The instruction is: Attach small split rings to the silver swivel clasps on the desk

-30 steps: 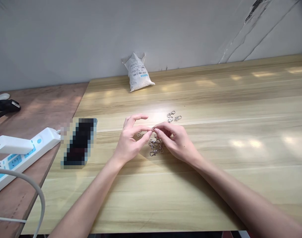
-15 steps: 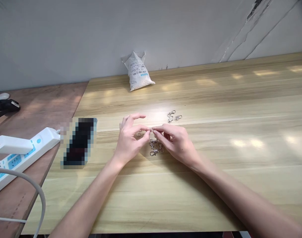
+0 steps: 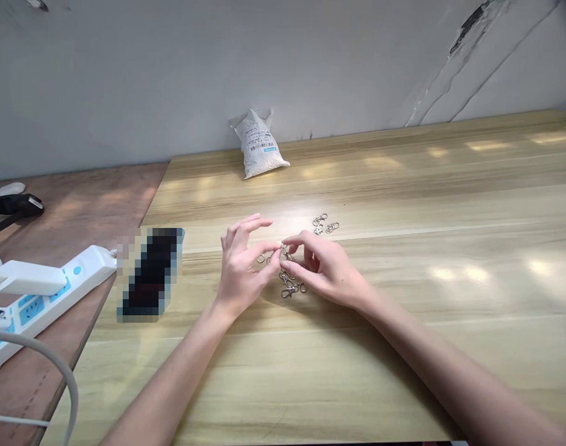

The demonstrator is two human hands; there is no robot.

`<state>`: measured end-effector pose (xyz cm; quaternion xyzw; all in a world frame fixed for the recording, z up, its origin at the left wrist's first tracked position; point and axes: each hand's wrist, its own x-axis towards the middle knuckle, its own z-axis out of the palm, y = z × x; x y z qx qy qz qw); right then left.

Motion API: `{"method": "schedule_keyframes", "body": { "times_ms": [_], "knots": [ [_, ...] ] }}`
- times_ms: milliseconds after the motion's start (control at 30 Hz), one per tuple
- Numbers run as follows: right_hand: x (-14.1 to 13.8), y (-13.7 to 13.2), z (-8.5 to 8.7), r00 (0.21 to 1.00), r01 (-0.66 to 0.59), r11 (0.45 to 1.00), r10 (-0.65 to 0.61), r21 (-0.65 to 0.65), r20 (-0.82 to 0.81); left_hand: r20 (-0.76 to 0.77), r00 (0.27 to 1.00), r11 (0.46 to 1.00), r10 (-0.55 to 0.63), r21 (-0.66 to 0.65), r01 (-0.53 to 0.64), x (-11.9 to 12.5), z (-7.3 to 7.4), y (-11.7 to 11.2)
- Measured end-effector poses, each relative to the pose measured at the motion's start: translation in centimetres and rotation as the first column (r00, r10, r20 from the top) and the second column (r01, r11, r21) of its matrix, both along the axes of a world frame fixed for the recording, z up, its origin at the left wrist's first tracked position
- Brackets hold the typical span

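My left hand (image 3: 245,260) pinches a small silvery metal clasp (image 3: 284,250) between thumb and forefinger, its other fingers raised; the fingertips partly hide the piece. Close on its right is my right hand (image 3: 322,267), thumb and forefinger parted around the clasp. Below the fingertips lies a small pile of lobster clasps (image 3: 288,290) on the table. Loose metal rings (image 3: 261,259) show beside the left thumb, partly covered by the hand. Farther back, a few clasps with rings on them (image 3: 320,220) lie in a separate group.
A white plastic parcel (image 3: 261,148) stands against the wall at the table's back edge. To the left lies a blurred-out dark phone-like object (image 3: 152,272). A white power strip (image 3: 94,263) with plugs and cables rests on the brown surface (image 3: 124,186) beyond the wooden table (image 3: 403,371).
My right thumb and forefinger have parted from their pinch at the clasp. The left hand keeps its pinch. The whole view has shifted slightly downward in the picture.
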<state>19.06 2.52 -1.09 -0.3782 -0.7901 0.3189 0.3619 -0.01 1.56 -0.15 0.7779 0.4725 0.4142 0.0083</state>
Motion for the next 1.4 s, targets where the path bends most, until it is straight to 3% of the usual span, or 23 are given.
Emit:
{"method": "schedule_keyframes", "body": {
  "times_ms": [167, 300, 433, 633, 700, 800, 900, 1033, 1133, 1267, 1333, 1400],
  "knots": [
    [-0.2, 0.2, 0.1, 0.996, -0.083, 0.996, 0.082, -0.03, -0.029, -0.001, 1.0, 0.999, -0.006, 0.049, 0.006, -0.3, 0.5, 0.1],
    [0.0, 0.4, 0.2, 0.997, -0.07, 0.982, 0.061, -0.175, -0.056, 0.027, 0.999, 0.997, 0.025, 0.076, -0.027, -0.9, 0.8, 0.4],
    [-0.1, 0.0, 0.8, 0.983, -0.138, 0.951, 0.097, -0.278, -0.154, 0.004, 1.0, 0.997, -0.03, 0.07, 0.03, -0.6, 0.7, 0.2],
    [0.1, 0.0, 1.5, 0.931, -0.35, 0.843, 0.262, -0.409, -0.256, -0.014, 0.998, 0.995, -0.059, 0.084, 0.06, -0.2, 0.7, -0.1],
    [0.4, 0.4, 1.4, 0.952, -0.307, 0.893, 0.286, -0.329, -0.114, -0.027, 0.997, 0.995, -0.07, 0.076, 0.072, -0.3, 0.6, -0.1],
    [1.1, 1.0, 1.0, 0.962, -0.16, 0.987, 0.154, 0.006, 0.227, -0.033, 0.997, 0.997, -0.073, 0.027, 0.074, -0.3, 0.4, 0.0],
    [1.6, 1.2, 0.6, 0.925, -0.08, 0.944, -0.049, 0.319, 0.376, -0.045, 0.998, 0.995, -0.045, -0.091, 0.041, -0.5, 0.0, 0.1],
    [2.0, 1.4, 0.2, 0.931, 0.001, 0.88, -0.174, 0.475, 0.322, -0.161, 0.985, 0.977, -0.062, -0.211, 0.027, -1.3, -0.4, 0.5],
    [1.9, 1.6, -0.1, 0.946, 0.006, 0.922, -0.131, 0.387, 0.297, -0.164, 0.985, 0.982, -0.049, -0.19, 0.017, -1.6, -0.4, 0.7],
    [1.0, 1.1, 0.4, 0.984, -0.038, 0.999, 0.034, 0.018, 0.173, -0.126, 0.991, 0.997, -0.044, -0.075, 0.035, -1.3, 0.3, 0.5],
    [0.3, 0.5, 1.0, 0.988, -0.143, 0.969, 0.151, -0.203, 0.026, -0.135, 0.99, 0.998, -0.042, 0.032, 0.047, -0.9, 0.5, 0.3],
    [-0.3, 0.0, 1.5, 0.965, -0.254, 0.901, 0.213, -0.351, -0.151, -0.171, 0.985, 0.989, -0.025, 0.14, 0.049, -0.7, 0.6, 0.2]
  ]
}}
